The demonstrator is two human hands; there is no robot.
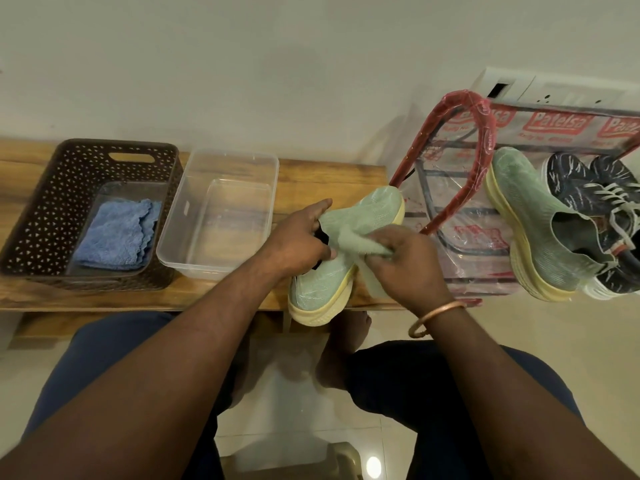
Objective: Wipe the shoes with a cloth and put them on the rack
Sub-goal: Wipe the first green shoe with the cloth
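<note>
Looking down at a low wooden bench (329, 178) shoved up against a plain off-white wall (277, 64), with glossy pale floor tiles (519, 327) underneath. Far left on the bench: a brown perforated basket (34, 220) holding a folded blue cloth (116, 233) in a clear tray. Right beside that, a clear plastic tub (221, 155). Off the bench's right end, a shoe rack (554, 124) with red frame tubes, wrapped in printed clear plastic, and a white socket panel (561, 93) on the wall behind. Already parked on the rack: a matching shoe (526, 216) lying on its side, plus a pair of dark blue sneakers (585, 188) with pale laces, pressed right up against it.

Now the green shoe (370, 209) in hand. Mint knit upper, thick pale yellow sole, bit of black lining at the collar. Held over the right end of the bench, toe aimed up toward the rack, heel hanging past the front edge. Can't tell whether resting on the wood or lifted clear.

Left hand (298, 240) gripping at the collar, thumb stretched out along the upper, other fingers curled in at the opening. Right hand (405, 265), copper-coloured bangle (436, 315) on the wrist, fingers bunched tight and pinching a pale green cloth (346, 239) against the middle of the shoe, loose end trailing down over the sole. Dark blue trousers (104, 358) down at the bottom.
</note>
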